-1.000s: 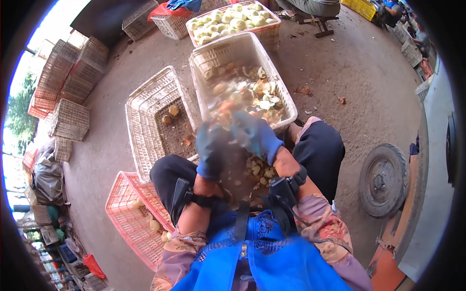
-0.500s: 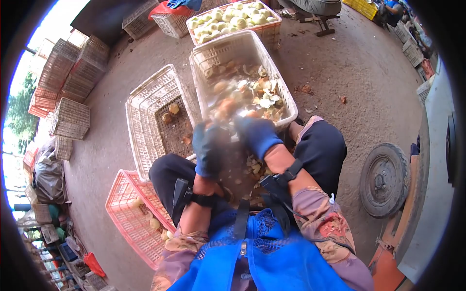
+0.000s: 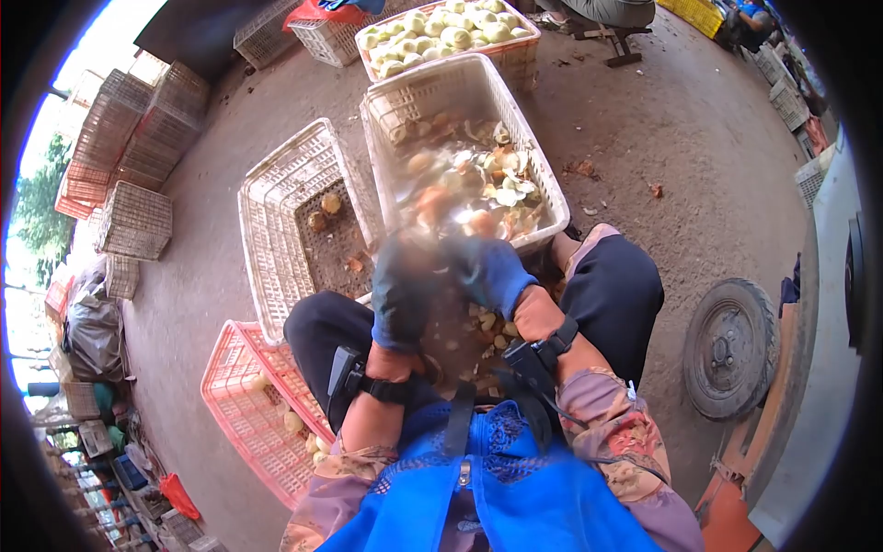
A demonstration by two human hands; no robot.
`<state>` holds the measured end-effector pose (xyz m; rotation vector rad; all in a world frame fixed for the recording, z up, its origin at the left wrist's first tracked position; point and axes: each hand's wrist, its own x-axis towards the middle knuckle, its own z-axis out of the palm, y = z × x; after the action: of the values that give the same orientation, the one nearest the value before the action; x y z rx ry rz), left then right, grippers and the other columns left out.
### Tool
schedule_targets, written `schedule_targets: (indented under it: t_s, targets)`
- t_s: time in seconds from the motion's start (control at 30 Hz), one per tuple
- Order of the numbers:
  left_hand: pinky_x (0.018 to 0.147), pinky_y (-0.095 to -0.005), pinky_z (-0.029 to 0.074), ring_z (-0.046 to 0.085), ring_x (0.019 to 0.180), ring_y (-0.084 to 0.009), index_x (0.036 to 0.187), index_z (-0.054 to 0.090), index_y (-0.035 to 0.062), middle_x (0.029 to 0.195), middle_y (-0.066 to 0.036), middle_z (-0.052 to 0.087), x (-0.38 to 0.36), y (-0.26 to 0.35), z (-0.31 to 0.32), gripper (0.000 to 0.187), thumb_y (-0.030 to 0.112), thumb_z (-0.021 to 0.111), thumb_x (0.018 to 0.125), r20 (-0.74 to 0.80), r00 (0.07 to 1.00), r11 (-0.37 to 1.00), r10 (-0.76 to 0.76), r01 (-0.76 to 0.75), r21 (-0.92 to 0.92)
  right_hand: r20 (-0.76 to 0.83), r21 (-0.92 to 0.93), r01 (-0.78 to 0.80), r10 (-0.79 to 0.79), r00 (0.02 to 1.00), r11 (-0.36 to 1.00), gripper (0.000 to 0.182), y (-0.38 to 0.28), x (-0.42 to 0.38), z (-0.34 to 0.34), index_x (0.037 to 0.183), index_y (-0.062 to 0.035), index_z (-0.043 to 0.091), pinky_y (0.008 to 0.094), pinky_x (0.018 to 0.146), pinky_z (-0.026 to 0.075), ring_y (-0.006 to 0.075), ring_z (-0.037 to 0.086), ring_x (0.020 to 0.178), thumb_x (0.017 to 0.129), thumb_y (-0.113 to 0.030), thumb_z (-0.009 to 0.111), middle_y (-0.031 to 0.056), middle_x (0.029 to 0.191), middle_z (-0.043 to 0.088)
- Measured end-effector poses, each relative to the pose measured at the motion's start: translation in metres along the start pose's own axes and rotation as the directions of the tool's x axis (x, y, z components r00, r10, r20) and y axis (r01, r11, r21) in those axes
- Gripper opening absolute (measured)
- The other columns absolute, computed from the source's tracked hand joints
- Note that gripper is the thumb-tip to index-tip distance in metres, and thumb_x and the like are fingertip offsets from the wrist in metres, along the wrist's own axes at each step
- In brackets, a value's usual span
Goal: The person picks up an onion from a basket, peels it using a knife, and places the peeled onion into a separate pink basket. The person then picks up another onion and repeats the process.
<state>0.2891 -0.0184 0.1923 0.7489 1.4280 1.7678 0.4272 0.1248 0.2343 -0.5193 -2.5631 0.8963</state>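
My left hand (image 3: pixel 403 290), in a dark blue-grey glove, is curled in front of the near end of a white crate (image 3: pixel 556 189). Beside it, my right hand (image 3: pixel 495 274), in a blue glove, is bent inward so that the two hands nearly meet. A blurred patch covers the fingertips, and whatever they hold cannot be made out. Onion skins and peelings (image 3: pixel 508 179) lie inside the white crate. Several small pale onions or pieces (image 3: pixel 492 324) show below my right hand, between my knees.
A second white crate (image 3: pixel 260 230) holds a few brown onions (image 3: pixel 329 203). At lower left is a pink crate (image 3: pixel 225 386) with onions. Peeled onions (image 3: pixel 454 37) fill a crate at the back. A wheel (image 3: pixel 729 348) stands at right; a seated person's leg (image 3: pixel 612 11) shows behind.
My hands have come closer together; the right hand has moved slightly down and towards me, the left slightly right. The crates show only a small shift of the view.
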Motion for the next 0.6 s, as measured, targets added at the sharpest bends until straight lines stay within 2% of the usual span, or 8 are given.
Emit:
schedule_targets:
  t_s: [0.13,0.17,0.2,0.33,0.43,0.5,0.53,0.6]
  targets:
    - [0.061,-0.0279,0.049,0.06,0.069,-0.0135,0.105,0.058,0.0102,0.086,-0.002,0.064,0.002,0.035,0.037,0.023,0.032,0.054,0.102,-0.117,0.985,0.933,-0.124,0.076,-0.351,0.024,-0.061,0.055,-0.053,0.998,0.997,0.017,-0.006,0.0,-0.012,0.102,-0.0129,0.06,0.0452,0.072,0.051,0.0347,0.067,0.082,0.087,-0.021,0.062,0.014,0.089,0.068]
    - [0.061,-0.0273,0.05,0.06,0.068,-0.0136,0.105,0.057,0.0099,0.084,-0.002,0.063,0.006,0.022,0.028,0.021,0.03,0.056,0.101,-0.091,0.993,0.996,0.079,-0.074,0.059,0.045,-0.062,0.053,-0.05,0.998,0.997,0.017,-0.006,-0.001,-0.013,0.102,-0.0129,0.06,0.0454,0.072,0.051,0.0347,0.067,0.081,0.087,-0.021,0.062,0.014,0.088,0.068]
    - [0.062,-0.0267,0.05,0.06,0.067,-0.0137,0.105,0.057,0.0096,0.082,-0.003,0.063,0.008,0.009,0.019,0.019,0.028,0.059,0.099,0.017,0.968,0.863,0.251,-0.232,0.449,0.067,-0.064,0.05,-0.046,0.997,0.997,0.018,-0.006,-0.002,-0.015,0.103,-0.013,0.06,0.0457,0.072,0.052,0.0346,0.067,0.081,0.087,-0.021,0.062,0.014,0.087,0.068]
    - [0.065,-0.0267,0.053,0.062,0.071,-0.0143,0.11,0.056,0.0085,0.084,-0.005,0.064,0.01,0.015,0.019,0.023,0.025,0.062,0.096,0.045,0.989,0.896,0.142,-0.148,0.419,0.081,-0.074,0.068,-0.062,0.995,0.995,0.017,-0.006,-0.005,-0.022,0.103,-0.0131,0.061,0.0464,0.069,0.052,0.035,0.068,0.079,0.087,-0.02,0.061,0.0139,0.085,0.068]
    - [0.069,-0.0272,0.055,0.066,0.082,-0.0153,0.119,0.057,0.007,0.095,-0.005,0.067,0.008,0.006,0.012,0.032,0.027,0.063,0.094,0.041,0.999,0.999,0.017,-0.019,0.046,0.098,-0.235,0.16,-0.141,0.985,0.959,0.016,0.006,0.007,-0.03,0.103,-0.0143,0.063,0.0474,0.066,0.053,0.0348,0.068,0.078,0.088,-0.02,0.06,0.0145,0.084,0.068]
    - [0.077,-0.031,0.057,0.066,0.098,-0.0185,0.128,0.054,0.0054,0.111,-0.007,0.066,0.003,0.027,0.029,0.042,0.027,0.064,0.093,0.029,0.999,0.999,0.019,-0.017,-0.048,0.174,-0.426,-0.271,0.372,0.912,0.863,0.027,0.018,0.026,-0.04,0.108,-0.0093,0.061,0.0441,0.074,0.054,0.0381,0.068,0.092,0.086,-0.024,0.065,0.0172,0.099,0.069]
    - [0.077,-0.031,0.057,0.066,0.098,-0.0185,0.128,0.054,0.0054,0.111,-0.007,0.066,0.002,0.028,0.034,0.042,0.027,0.064,0.093,0.033,0.999,0.999,0.022,-0.02,-0.047,0.169,-0.426,-0.273,0.372,0.913,0.863,0.027,0.024,0.026,-0.038,0.108,-0.0093,0.061,0.0441,0.074,0.054,0.0381,0.068,0.092,0.086,-0.024,0.065,0.0172,0.099,0.069]
    - [0.088,-0.0349,0.054,0.062,0.111,-0.0218,0.136,0.051,0.0059,0.125,-0.007,0.062,-0.003,0.029,0.041,0.052,0.027,0.067,0.091,-0.018,0.998,0.984,0.057,-0.054,0.172,-0.125,0.152,-0.392,0.411,0.903,0.907,0.027,0.04,0.025,-0.031,0.107,-0.0059,0.061,0.0405,0.075,0.054,0.0305,0.071,0.09,0.091,-0.027,0.063,0.017,0.096,0.069]
